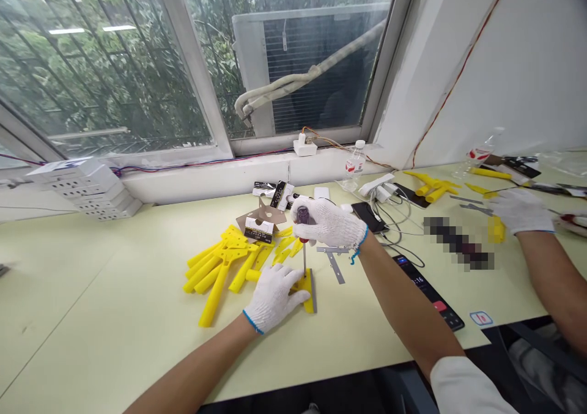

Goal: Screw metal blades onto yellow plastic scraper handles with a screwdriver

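Both my hands wear white knit gloves with blue cuffs. My right hand [328, 221] is closed round the dark handle of a screwdriver [304, 258], which stands upright with its tip on a yellow scraper [308, 292]. A grey metal blade [313, 292] lies along the scraper's right edge. My left hand [275, 298] presses the scraper down on the table, fingers over its body, and hides much of it. Left of my hands lies a pile of yellow scraper handles [215, 279], with flat yellow pieces [284, 246] beside it. Loose metal blades [337, 264] lie right of the screwdriver.
Behind the pile lie cardboard packages [259, 227]. At the back stand a water bottle [354, 166] and a power strip [378, 184] with cables. A phone [431, 295] lies beneath my right forearm. White boxes [87, 188] are stacked at left. A co-worker's gloved hand [520, 212] is at right.
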Available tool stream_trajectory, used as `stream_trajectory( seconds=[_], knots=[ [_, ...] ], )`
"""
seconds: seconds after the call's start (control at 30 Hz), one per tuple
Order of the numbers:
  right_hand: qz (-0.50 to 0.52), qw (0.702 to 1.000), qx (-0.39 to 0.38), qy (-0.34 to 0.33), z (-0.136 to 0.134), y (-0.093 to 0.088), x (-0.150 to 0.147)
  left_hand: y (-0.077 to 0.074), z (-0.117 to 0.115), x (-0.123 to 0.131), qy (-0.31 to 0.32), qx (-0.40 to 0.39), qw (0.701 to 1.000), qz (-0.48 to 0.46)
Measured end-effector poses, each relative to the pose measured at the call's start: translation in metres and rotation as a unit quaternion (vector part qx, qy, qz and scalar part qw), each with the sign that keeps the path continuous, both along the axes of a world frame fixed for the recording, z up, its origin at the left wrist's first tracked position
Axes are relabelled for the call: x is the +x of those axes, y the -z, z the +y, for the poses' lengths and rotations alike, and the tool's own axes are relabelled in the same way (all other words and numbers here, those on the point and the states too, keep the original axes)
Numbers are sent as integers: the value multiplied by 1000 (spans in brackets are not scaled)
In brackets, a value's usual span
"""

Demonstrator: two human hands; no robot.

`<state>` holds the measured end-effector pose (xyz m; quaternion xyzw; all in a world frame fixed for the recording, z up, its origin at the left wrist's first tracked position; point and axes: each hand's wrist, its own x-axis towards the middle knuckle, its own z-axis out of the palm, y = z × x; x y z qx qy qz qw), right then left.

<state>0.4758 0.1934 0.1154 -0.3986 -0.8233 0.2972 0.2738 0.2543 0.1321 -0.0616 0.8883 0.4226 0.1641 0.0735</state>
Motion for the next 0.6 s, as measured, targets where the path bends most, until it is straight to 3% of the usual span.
stream_trajectory(
  seconds=[0.43, 0.6],
  knots=[
    [-27, 1000, -4, 3, 2, 0, 3, -1, 0, 0, -2, 9, 1000, 21],
    [6, 998, -47, -45, -1, -1, 7, -1, 0, 1, -4, 15, 1000, 18]
  ],
)
